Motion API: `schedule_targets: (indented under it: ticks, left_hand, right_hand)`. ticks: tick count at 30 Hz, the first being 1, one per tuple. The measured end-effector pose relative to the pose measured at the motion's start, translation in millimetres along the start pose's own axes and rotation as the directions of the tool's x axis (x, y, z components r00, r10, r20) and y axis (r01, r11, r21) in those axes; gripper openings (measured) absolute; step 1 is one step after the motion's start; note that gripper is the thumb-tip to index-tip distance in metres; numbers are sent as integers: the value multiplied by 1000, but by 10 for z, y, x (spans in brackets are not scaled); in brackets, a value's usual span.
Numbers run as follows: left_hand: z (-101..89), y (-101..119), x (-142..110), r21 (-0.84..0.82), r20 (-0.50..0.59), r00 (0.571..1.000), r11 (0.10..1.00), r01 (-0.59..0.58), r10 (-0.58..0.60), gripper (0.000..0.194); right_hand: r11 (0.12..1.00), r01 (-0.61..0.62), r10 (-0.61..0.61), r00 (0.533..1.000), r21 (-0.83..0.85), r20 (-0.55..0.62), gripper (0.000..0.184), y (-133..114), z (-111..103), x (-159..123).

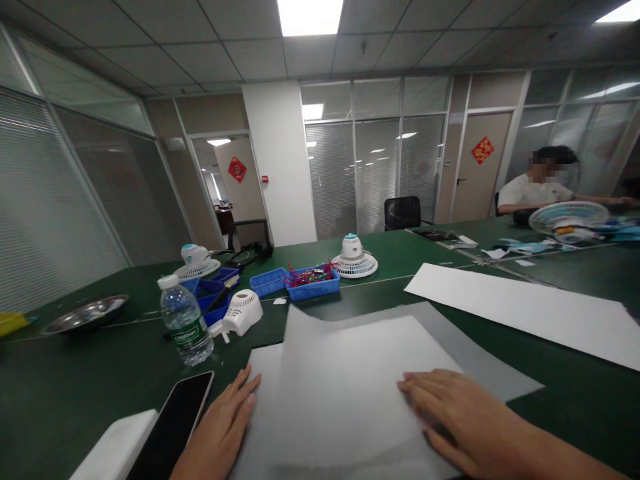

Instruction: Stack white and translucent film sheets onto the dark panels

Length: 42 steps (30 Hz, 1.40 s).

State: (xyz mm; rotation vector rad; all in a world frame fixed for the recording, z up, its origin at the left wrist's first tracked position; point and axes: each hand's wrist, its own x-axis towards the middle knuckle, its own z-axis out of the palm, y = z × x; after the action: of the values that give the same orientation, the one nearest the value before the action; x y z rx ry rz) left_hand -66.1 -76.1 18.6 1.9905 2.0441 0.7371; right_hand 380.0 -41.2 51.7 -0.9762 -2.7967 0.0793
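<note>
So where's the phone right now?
The phone lies face up on the green table, just left of the left hand, below the water bottle.

Both hands, left hand (220,427) and right hand (463,420), rest on the paper sheets (350,380) lying on the worktop (75,387). A phone (175,420) lies left of them, a water bottle (185,320) behind it, and bins (295,283) farther back.

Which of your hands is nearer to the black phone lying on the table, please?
Left. The left hand lies just beside the phone; the right hand rests across the white sheets.
</note>
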Motion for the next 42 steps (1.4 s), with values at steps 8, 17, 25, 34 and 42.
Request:
schedule_targets:
  ticks: [8,17,25,34,42]
  left_hand:
    - [43,-88,26,-28,-11,1000,1000,6,-6,64]
    - [111,-127,57,42,-19,999,998,-39,40,61]
    - [51,-54,56,21,4,999,999,-43,43,58]
    - [90,-78,49,26,9,998,997,-70,70,56]
    - [106,-191,26,51,18,993,992,-116,115,52]
  right_hand:
    - [984,177,-177,984,32,13,36,-378,-422,127]
    - [926,346,-354,935,-152,-32,30,-529,-615,155]
    - [959,284,-282,952,3,-117,36,-505,-536,148]
    - [996,64,-55,986,56,-155,52,485,-204,-91]
    - [682,-715,622,677,-153,-393,68,2382,37,-867]
